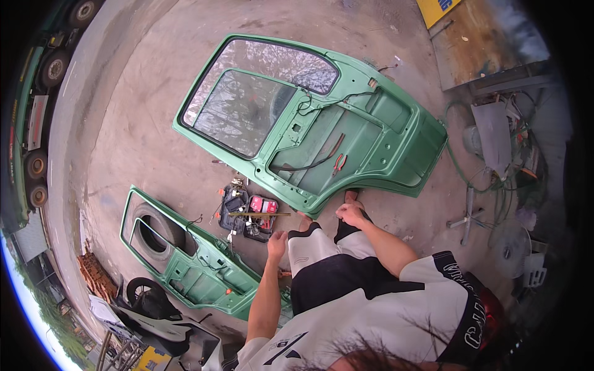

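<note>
A large green vehicle door (402, 154) with a window lies flat just beyond my feet, carrying loose wiring, red-handled pliers (339, 164) and dark strips. My left hand (278, 243) is closed beside the left leg of my light-and-black shorts (334, 266); what it holds, if anything, is hidden. My right hand (348, 212) is closed at my right knee, against or just over the shorts, its contents unclear. An open black toolbox (257, 229) with assorted tools and a red item sits to the left of my legs, near the door's lower edge.
A smaller green door (204, 290) and a tire (166, 216) lie at lower left, beside a parked scooter (154, 328). A truck (54, 67) stands at the far left. On the right are a hose, a stand (468, 222), a fan guard and a wooden board (473, 43).
</note>
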A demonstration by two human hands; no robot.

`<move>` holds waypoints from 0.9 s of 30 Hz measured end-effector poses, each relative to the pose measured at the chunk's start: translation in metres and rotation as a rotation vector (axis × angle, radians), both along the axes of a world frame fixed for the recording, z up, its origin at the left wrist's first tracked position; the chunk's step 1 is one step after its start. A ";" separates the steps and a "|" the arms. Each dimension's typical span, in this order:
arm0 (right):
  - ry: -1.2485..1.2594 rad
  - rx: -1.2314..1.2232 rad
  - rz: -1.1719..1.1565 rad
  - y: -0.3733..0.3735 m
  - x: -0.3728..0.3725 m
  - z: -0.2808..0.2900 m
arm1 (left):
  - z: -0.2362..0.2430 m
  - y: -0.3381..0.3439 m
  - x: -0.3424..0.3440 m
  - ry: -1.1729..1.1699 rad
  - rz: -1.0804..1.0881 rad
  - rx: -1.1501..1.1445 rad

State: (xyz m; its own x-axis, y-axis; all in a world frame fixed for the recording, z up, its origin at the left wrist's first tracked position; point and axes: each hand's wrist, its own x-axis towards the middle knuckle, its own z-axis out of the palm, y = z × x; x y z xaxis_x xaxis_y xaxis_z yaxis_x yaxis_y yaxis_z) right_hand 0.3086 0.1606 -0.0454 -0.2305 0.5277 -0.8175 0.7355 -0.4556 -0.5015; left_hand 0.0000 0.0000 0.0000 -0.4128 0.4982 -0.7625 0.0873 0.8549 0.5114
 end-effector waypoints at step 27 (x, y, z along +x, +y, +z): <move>0.472 -0.371 -0.646 0.269 -0.132 -0.349 | -0.328 0.180 0.161 -0.777 0.462 -0.012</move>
State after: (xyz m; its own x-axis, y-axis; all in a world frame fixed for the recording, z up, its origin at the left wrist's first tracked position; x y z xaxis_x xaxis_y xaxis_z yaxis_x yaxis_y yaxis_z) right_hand 0.1768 0.4298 -0.3941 -0.3357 0.3908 -0.8571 0.0311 -0.9048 -0.4247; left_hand 0.1610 0.1803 -0.3277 0.0639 0.4008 -0.9139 -0.6319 0.7251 0.2738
